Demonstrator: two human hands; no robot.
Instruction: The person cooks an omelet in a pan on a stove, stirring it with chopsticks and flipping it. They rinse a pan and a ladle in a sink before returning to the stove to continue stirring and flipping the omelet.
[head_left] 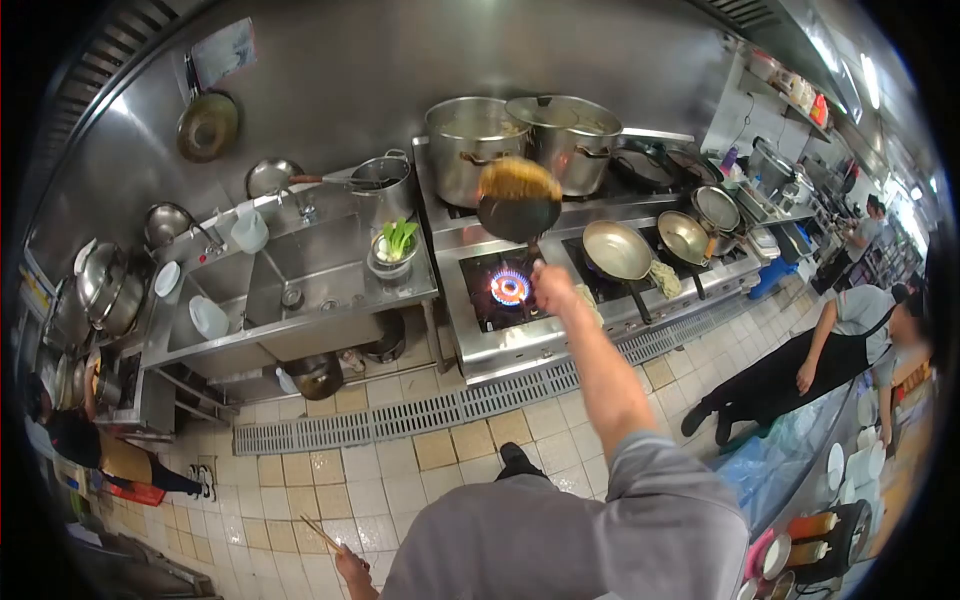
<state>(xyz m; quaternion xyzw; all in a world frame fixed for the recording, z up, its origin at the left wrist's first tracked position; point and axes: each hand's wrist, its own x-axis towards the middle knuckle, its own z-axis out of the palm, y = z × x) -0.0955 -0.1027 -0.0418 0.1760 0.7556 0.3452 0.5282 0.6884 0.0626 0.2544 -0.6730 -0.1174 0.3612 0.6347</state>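
My right hand [552, 289] is closed around the handle of a dark frying pan [518, 218], raised above and behind a lit burner [510, 287] with blue flames. Golden-brown food [520, 180] shows over the pan's far edge, seemingly in the air; whether it touches the pan is unclear. Low at the left, my left hand [352, 567] grips thin wooden chopsticks [322, 534] over the tiled floor. Two lighter pans, one large [616, 250] and one smaller [684, 238], sit on the stove to the right, with cloths by their handles.
Two large stockpots [478, 150] stand at the back of the stove. Left of it is a steel sink [330, 270], with a bowl of green leaves [396, 245] at its corner. One person [850, 345] stands at the right, another [110, 455] at the far left.
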